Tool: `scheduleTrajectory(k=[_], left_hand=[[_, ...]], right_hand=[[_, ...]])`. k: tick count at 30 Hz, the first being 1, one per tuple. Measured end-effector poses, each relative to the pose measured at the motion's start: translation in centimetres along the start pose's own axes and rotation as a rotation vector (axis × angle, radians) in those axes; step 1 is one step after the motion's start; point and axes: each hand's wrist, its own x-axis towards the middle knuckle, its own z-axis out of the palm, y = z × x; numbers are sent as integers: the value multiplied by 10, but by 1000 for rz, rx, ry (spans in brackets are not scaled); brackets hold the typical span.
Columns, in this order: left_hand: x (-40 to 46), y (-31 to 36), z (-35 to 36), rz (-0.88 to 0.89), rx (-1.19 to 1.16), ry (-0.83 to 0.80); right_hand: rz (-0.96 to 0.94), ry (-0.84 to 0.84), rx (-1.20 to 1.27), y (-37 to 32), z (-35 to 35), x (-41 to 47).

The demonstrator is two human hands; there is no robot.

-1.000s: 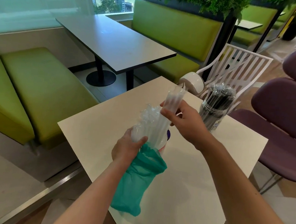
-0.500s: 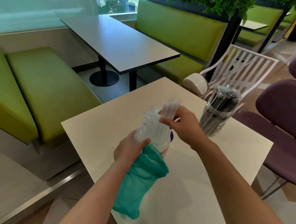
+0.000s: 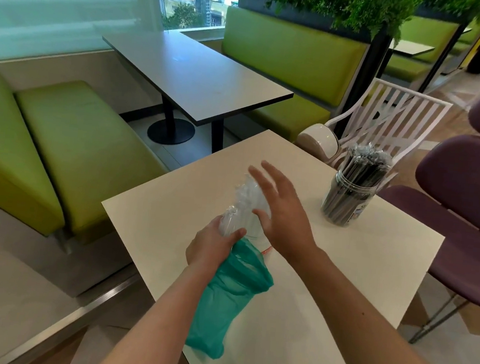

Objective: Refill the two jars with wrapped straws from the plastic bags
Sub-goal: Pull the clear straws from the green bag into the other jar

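One clear plastic jar [image 3: 348, 201] at centre right of the frame is standing full of dark wrapped straws; the left hand [image 3: 210, 245] is gripping clear wrapped straws [image 3: 245, 203] and a teal plastic bag [image 3: 229, 295] over the pale desk [image 3: 355, 281], while the right hand [image 3: 281, 212] is hovering, fingers spread, so refilling looks roughly half finished.

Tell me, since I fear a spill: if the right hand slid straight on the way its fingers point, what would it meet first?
Probably nothing: the right hand points up-left past the clear straws beside it, over bare table. Depth is unclear.

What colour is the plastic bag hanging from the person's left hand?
Teal green, see-through; the head view shows the bag clearly below the left hand.
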Motion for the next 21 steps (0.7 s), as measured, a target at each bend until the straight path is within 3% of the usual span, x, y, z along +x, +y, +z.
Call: scheduleTrajectory(k=[6,14,17,21], left_hand=[[-2,1,-1,7,-8,-6],[-4,3,-3,1,-26,-23],[-3,3,-3,23,-107,-71],[-6,0,-9,42,-244,-74]], right_hand=[[-95,-111,-195,22,37,-35],[-40,26,-171,18,28,-36],[-22,27,-158,16,23,-38],[64,167,-154,-1,8,-44]])
